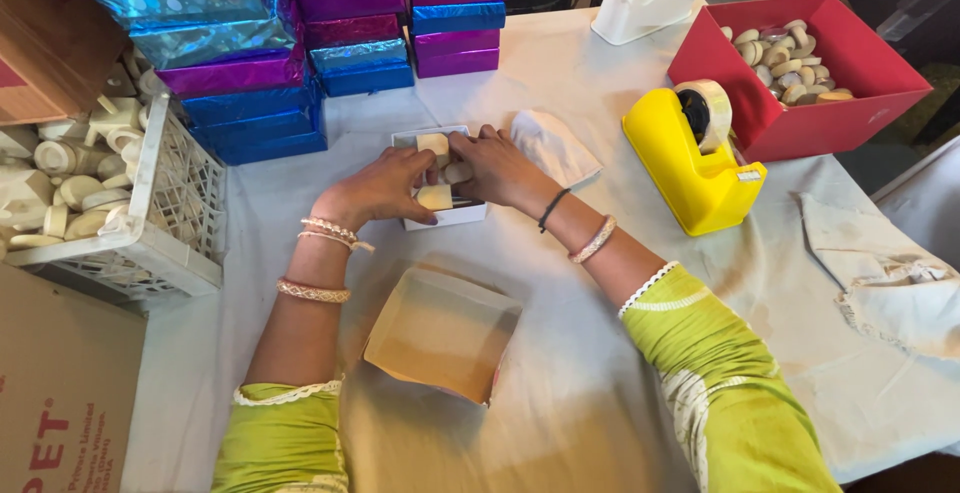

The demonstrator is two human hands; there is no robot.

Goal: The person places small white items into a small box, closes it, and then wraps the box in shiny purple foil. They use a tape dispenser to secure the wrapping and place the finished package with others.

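Both my hands, left hand (385, 188) and right hand (495, 165), grip small cream pieces (435, 196) inside the white box (444, 216) on the counter (560, 353).

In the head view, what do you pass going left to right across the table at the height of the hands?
White plastic crate of cream pieces → left hand → small white box → right hand → folded white cloth → yellow tape dispenser → red box.
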